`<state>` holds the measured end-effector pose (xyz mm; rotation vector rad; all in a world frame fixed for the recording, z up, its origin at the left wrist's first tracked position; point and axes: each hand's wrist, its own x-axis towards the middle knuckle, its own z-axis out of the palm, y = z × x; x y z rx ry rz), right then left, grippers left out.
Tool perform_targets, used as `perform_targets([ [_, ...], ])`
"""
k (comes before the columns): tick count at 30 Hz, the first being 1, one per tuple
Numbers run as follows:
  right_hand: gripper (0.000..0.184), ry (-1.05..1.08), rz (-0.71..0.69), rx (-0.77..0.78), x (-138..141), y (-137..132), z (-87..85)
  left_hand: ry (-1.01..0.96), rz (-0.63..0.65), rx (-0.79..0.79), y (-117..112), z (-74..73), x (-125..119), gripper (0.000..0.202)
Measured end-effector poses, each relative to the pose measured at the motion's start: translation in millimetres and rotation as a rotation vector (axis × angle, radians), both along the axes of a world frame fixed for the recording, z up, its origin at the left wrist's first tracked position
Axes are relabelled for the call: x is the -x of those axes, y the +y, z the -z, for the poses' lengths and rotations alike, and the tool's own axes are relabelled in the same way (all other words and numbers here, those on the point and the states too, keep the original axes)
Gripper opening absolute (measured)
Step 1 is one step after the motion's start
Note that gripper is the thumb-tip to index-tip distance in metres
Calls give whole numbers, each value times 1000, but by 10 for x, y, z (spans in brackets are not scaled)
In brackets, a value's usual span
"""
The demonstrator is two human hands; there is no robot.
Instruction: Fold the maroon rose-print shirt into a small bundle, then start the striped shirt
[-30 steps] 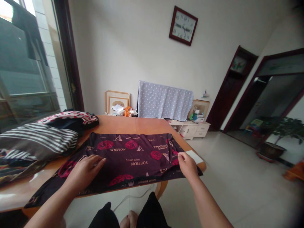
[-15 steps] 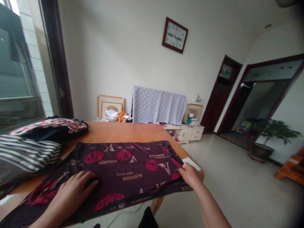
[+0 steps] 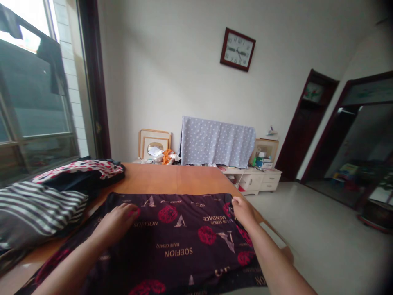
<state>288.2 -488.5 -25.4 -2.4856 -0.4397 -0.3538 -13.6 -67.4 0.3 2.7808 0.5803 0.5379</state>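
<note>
A dark purple printed cloth [image 3: 181,237] with red flowers and pale lettering lies spread over the wooden table [image 3: 159,176]; its near part runs out of view at the bottom. My right hand [image 3: 244,211] is closed on its far right corner, thumb and fingers pinching the edge. Over the left part of the cloth is my left hand [image 3: 121,219], palm down with fingers stretched toward the far edge and nothing held. Whether its fingertips press on the fabric is hard to see.
Left on the table lie a striped grey garment [image 3: 43,211] and a red-spotted white garment [image 3: 82,170] on dark clothes. Beyond stands a low white cabinet [image 3: 254,182] with a polka-dot cover [image 3: 217,141]. A potted plant [image 3: 379,209] stands on the floor at right.
My right hand has moved from the cloth's right side up to its far right corner. My left hand has shifted forward over the cloth. The camera view has turned slightly left.
</note>
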Motion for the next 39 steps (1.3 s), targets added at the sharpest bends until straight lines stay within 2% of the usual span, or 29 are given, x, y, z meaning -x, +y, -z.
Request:
perform_targets([
  [4, 47, -2, -16, 65, -253, 400, 77, 44, 36, -16, 223, 43, -315, 43],
  [7, 54, 11, 0, 92, -384, 540, 202, 60, 27, -44, 418, 171, -521, 48],
  [11, 71, 162, 74, 312, -484, 524, 472, 166, -47, -43, 654, 437, -684, 64],
  [15, 80, 275, 87, 471, -617, 406, 647, 273, -123, -2, 699, 609, -715, 78],
  [18, 83, 275, 88, 511, -792, 331, 674, 291, -149, -16, 594, 615, -787, 82],
  [23, 83, 263, 74, 524, -1209, 250, 686, 277, -209, 9, 387, 576, -1105, 86],
  [28, 84, 247, 93, 519, -1563, 241, 707, 269, -283, 22, 318, 579, -1297, 89],
  [35, 86, 252, 95, 523, -1649, 233, 788, 317, -240, 0, 384, 604, -1194, 87],
  [39, 89, 296, 73, 529, -1656, 217, 699, 342, -222, 5, 371, 571, -1199, 87],
])
